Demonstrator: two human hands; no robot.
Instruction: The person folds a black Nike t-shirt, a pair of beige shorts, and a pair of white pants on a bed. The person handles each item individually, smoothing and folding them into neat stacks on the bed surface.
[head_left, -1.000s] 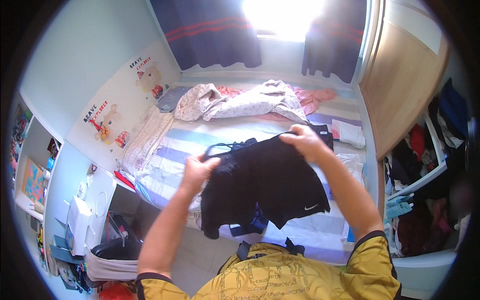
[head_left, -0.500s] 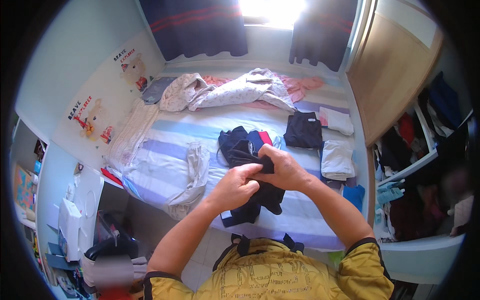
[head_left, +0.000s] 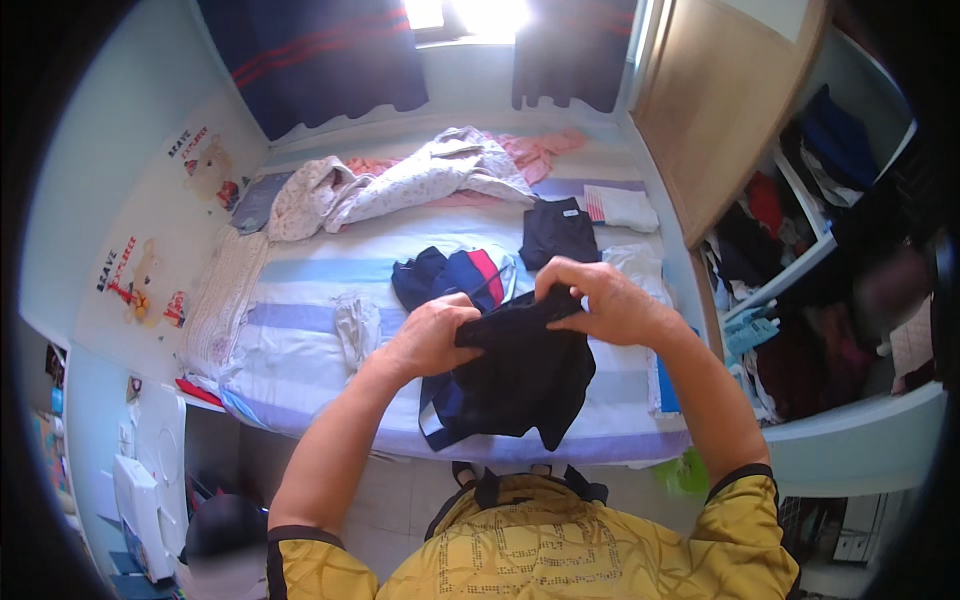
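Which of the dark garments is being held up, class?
The black shorts, held by left hand and right hand; the folded black garment and navy clothes lie on the bed.

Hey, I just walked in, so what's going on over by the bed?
A person in a yellow short-sleeved top is holding black fabric shorts by the upper edge, left hand and right hand both gripping, above a pastel-striped bed. Just beyond lies a loose navy, red and white garment. Farther right, a flat black garment sits near a white cloth with red stripes.
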